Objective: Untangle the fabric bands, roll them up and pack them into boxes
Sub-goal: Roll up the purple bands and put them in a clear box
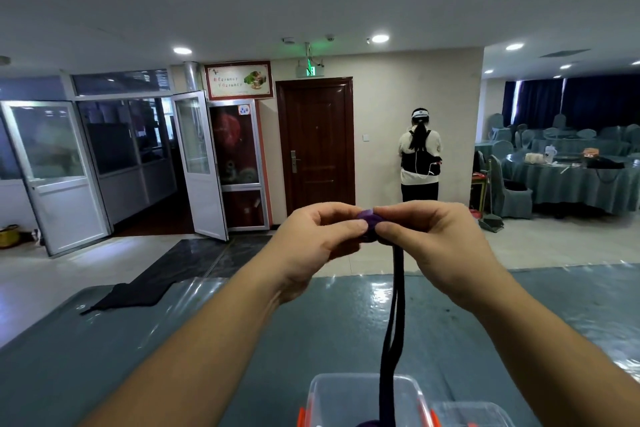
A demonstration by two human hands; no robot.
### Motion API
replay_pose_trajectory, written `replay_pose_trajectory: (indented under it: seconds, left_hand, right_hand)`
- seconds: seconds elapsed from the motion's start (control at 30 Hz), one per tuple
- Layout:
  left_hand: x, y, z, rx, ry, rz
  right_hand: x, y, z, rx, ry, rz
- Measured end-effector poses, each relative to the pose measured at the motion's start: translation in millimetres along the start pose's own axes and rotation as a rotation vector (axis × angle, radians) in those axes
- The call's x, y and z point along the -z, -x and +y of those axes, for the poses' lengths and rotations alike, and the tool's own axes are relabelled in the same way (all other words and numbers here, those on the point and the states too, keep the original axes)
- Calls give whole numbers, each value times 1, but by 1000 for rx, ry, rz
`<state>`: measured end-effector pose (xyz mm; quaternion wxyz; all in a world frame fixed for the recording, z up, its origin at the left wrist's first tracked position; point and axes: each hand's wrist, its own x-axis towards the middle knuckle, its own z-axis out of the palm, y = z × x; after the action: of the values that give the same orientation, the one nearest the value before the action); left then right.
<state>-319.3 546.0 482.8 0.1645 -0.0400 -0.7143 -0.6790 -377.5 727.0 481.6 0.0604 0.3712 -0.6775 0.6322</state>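
Presently I note a small purple fabric roll (370, 221) held at the centre of view, raised above the table. Left hand (320, 237) pinches it from nine o'clock, thumb and forefinger closed on the roll. Right hand (438, 239) pinches it from three o'clock, fingers likewise clamped on it. From the roll a dark purple fabric band (393, 333) hangs doubled toward six o'clock, its lower end dropping into a clear plastic box with orange clasps (349, 399) at the bottom edge. A second clear plastic box (478, 412) sits just beside it at about five o'clock. Both stand on a grey-blue table under glossy clear film (173, 340). A black cloth (133, 296) lies on the table's far edge at nine o'clock. Beyond, at twelve o'clock, stands a dark brown wooden door (317, 146); a person in a white top (420, 156), back turned, stands at one o'clock. A round table with teal cloth (568, 184) stands at two o'clock.
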Motion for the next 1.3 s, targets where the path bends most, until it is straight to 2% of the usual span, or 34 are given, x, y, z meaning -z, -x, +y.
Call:
replay_pose_trajectory:
  seconds: [0.07, 0.13, 0.27, 0.33, 0.43, 0.5, 0.6, 0.67, 0.73, 0.8, 0.9, 1.0, 1.07, 1.2, 1.23, 1.3]
  left_hand:
    - [8, 0, 7, -37, -309, -58]
    - [10, 0, 13, -34, -342, -95]
    - [2, -2, 12, -32, -4, -29]
    - [-7, -4, 5, -41, 171, 13]
    - [-17, -4, -3, -8, 332, 48]
    - [-15, -2, -3, -18, 230, 52]
    - [-5, -1, 8, -65, -173, -9]
    - [-1, 0, 16, -76, -305, -34]
    - [-1, 0, 20, -60, -222, -37]
    - [-4, -1, 19, -35, -46, -36]
    - [-13, -5, 7, -31, 210, 11]
    - [-22, -6, -1, -17, 311, 55]
    - [-19, -6, 0, -19, 224, 65]
    - [-3, -3, 12, -69, -252, 0]
    - [-2, -3, 14, -72, -285, -7]
    - [-4, -2, 17, -74, -177, 5]
  right_hand:
    - [5, 0, -3, -6, 130, -101]
    - [6, -1, -5, -13, 119, -117]
    - [-3, -3, 0, 16, -99, 96]
    - [-9, -2, 2, 18, -215, 135]
    - [-10, -3, 3, 11, -249, 145]
    - [-4, -4, 2, 5, -180, 111]
    - [9, -6, -5, 7, 45, -52]
    - [14, -6, -9, -1, 96, -119]
    - [14, -5, -9, -9, 64, -85]
    - [10, -4, -6, 22, 23, 21]
    - [0, -1, 0, 29, -154, 99]
    - [-4, -1, 3, 24, -169, 138]
    - [2, -2, 1, 19, -117, 97]
    - [14, 0, -8, 23, 87, -115]
    - [15, 1, -9, 24, 98, -123]
    - [12, 1, -7, 27, 57, -46]
